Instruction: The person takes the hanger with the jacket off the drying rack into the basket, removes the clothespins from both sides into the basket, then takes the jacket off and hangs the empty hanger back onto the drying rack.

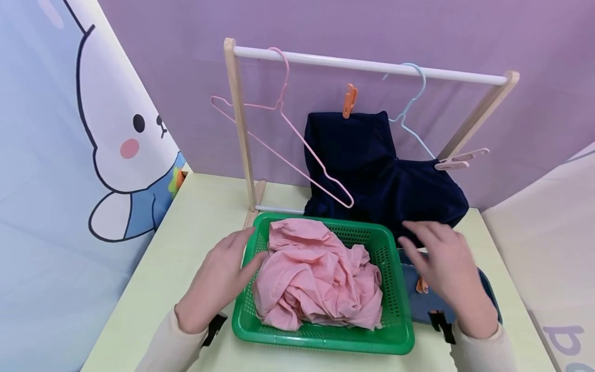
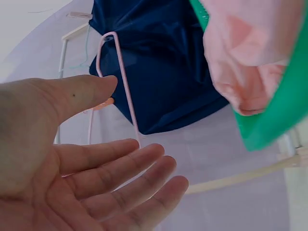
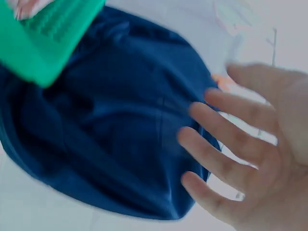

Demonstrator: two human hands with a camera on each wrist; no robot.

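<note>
A rumpled pink cloth (image 1: 321,276) lies in a green plastic basket (image 1: 323,341). At the basket's left rim is my left hand (image 1: 217,276), its fingers fairly straight and holding nothing; the left wrist view shows the bare palm (image 2: 91,178). My right hand (image 1: 443,263) hovers right of the basket, fingers spread, above a dark blue tray (image 1: 432,305) with an orange clothespin (image 1: 422,285) in it. Behind the basket, a navy garment (image 1: 367,160) droops below the rack. An orange clothespin (image 1: 349,101) grips its top edge, and a pale pink clothespin (image 1: 457,161) its right side.
A small wooden rack with a white bar (image 1: 334,62) stands at the back. A pink hanger (image 1: 283,106) hangs at the bar's left, a light blue hanger (image 1: 403,111) at its right. A purple backdrop (image 1: 162,62) and a rabbit-print curtain (image 1: 46,155) enclose the table.
</note>
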